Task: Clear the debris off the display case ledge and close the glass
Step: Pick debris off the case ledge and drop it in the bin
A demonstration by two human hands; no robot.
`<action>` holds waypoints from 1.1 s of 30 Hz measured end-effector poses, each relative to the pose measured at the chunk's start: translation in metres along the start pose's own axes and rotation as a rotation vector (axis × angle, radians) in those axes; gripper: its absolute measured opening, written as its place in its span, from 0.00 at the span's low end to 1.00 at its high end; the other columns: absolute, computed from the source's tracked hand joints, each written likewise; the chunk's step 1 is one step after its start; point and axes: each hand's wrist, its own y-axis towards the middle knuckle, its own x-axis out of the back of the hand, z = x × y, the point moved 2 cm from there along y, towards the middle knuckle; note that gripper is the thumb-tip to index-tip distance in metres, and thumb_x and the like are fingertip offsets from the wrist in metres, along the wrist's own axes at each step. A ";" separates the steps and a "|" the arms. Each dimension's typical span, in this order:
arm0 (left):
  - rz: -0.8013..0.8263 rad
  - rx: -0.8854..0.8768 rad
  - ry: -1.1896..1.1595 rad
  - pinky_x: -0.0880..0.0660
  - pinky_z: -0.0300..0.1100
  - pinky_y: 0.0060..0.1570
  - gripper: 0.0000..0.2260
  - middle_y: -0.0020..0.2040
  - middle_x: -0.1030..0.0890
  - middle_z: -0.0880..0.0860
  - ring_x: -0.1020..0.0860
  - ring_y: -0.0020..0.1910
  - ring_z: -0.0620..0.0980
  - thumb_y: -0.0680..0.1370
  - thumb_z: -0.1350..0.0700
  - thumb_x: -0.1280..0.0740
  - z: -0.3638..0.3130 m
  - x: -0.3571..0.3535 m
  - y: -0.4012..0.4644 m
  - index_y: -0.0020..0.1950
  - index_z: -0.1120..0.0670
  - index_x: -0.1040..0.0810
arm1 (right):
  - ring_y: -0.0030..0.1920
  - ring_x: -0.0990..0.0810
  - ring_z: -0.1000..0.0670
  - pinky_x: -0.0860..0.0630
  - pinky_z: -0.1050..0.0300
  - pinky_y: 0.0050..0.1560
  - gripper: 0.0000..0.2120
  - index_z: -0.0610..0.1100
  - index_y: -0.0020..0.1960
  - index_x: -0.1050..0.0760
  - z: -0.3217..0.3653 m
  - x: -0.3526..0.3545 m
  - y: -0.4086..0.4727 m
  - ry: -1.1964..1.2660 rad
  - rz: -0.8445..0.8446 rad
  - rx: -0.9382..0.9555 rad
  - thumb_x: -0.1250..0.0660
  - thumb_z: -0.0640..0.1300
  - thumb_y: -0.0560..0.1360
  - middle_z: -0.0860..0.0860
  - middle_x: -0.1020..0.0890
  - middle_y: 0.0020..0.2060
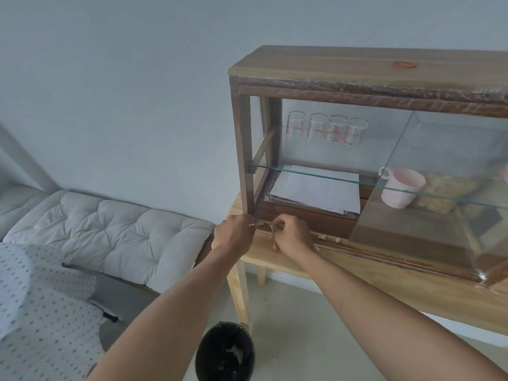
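Note:
A wooden display case [330,70] stands on a light wooden table [398,284]. Its sliding glass pane [428,193] sits to the right, leaving the left half open. Pale crumbs of debris [325,237] lie along the bottom ledge [384,257]. My left hand [233,233] is cupped at the ledge's left corner with bits of debris at its fingers. My right hand [291,233] pinches a small scrap on the ledge right beside it.
Inside the case are several upturned glasses [327,129], white papers [316,191], a pink mug [402,188] and a packet of snacks [439,196]. A black bin [225,350] with scraps stands on the floor below. A grey tufted cushion [110,229] lies left.

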 end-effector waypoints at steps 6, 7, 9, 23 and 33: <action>-0.001 0.006 -0.001 0.19 0.50 0.48 0.09 0.57 0.13 0.51 0.16 0.53 0.59 0.84 0.46 0.33 0.000 0.004 -0.002 0.63 0.39 0.17 | 0.23 0.20 0.55 0.28 0.62 0.28 0.07 0.46 0.56 0.18 0.007 -0.002 0.006 0.007 -0.008 -0.049 0.34 0.39 0.83 0.49 0.13 0.33; 0.000 0.011 -0.009 0.19 0.51 0.49 0.10 0.57 0.13 0.51 0.16 0.53 0.59 0.84 0.46 0.33 0.000 0.005 -0.003 0.63 0.39 0.17 | 0.24 0.20 0.55 0.28 0.62 0.28 0.07 0.46 0.56 0.18 0.007 -0.002 0.006 0.007 -0.008 -0.046 0.34 0.39 0.83 0.50 0.13 0.33; -0.005 0.021 -0.029 0.18 0.52 0.51 0.10 0.57 0.13 0.51 0.16 0.53 0.59 0.84 0.46 0.33 0.001 0.007 -0.007 0.63 0.38 0.16 | 0.25 0.20 0.53 0.25 0.59 0.31 0.07 0.46 0.54 0.18 0.007 -0.002 0.005 0.016 -0.008 -0.036 0.35 0.40 0.83 0.49 0.13 0.33; 0.026 0.099 -0.196 0.20 0.48 0.45 0.09 0.44 0.14 0.45 0.17 0.48 0.53 0.84 0.42 0.34 0.057 0.024 -0.058 0.58 0.41 0.16 | 0.16 0.27 0.58 0.30 0.60 0.25 0.09 0.51 0.45 0.22 -0.001 -0.022 -0.033 0.159 0.049 0.013 0.32 0.40 0.82 0.54 0.18 0.21; 0.015 0.200 -0.274 0.32 0.42 0.35 0.08 0.43 0.19 0.39 0.22 0.43 0.48 0.82 0.45 0.34 0.125 0.019 -0.114 0.55 0.40 0.15 | 0.18 0.26 0.57 0.26 0.58 0.26 0.05 0.51 0.46 0.19 0.019 -0.084 -0.085 0.159 0.190 0.047 0.30 0.44 0.80 0.52 0.16 0.24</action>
